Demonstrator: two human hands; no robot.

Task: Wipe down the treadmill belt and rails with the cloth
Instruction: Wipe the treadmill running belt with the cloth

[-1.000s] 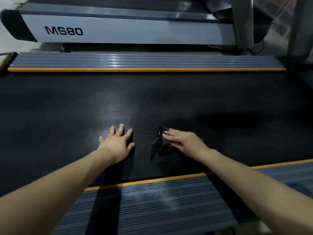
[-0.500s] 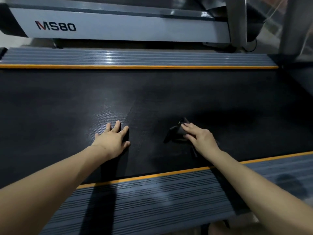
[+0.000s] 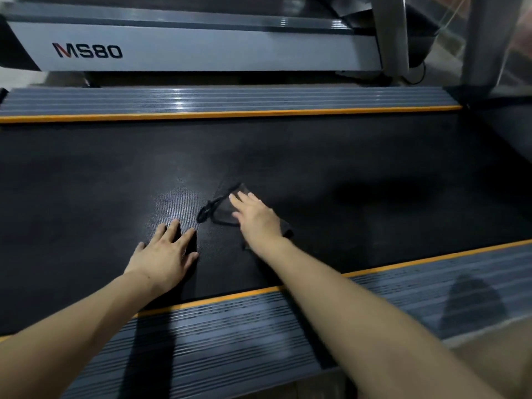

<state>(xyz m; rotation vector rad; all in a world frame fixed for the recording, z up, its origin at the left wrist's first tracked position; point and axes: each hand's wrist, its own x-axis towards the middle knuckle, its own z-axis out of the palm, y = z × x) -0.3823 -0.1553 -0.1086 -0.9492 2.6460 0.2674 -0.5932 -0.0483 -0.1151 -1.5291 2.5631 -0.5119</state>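
Observation:
The black treadmill belt (image 3: 331, 156) runs across the view between two grey ribbed rails, each with an orange edge: the far rail (image 3: 230, 100) and the near rail (image 3: 244, 329). A dark cloth (image 3: 221, 207) lies flat on the belt near its middle. My right hand (image 3: 256, 217) presses down on the cloth with fingers spread, covering its right part. My left hand (image 3: 165, 256) rests flat on the bare belt just left of the cloth, fingers apart, holding nothing.
A second treadmill with a white side panel marked MS80 (image 3: 86, 50) stands behind the far rail. Grey upright posts (image 3: 393, 33) rise at the back right. Bare floor (image 3: 489, 349) shows at the lower right, beyond the near rail.
My right hand has slid the cloth farther up the belt and to the left, after a sweep to the right half a second ago. My left hand has stayed planted on the belt.

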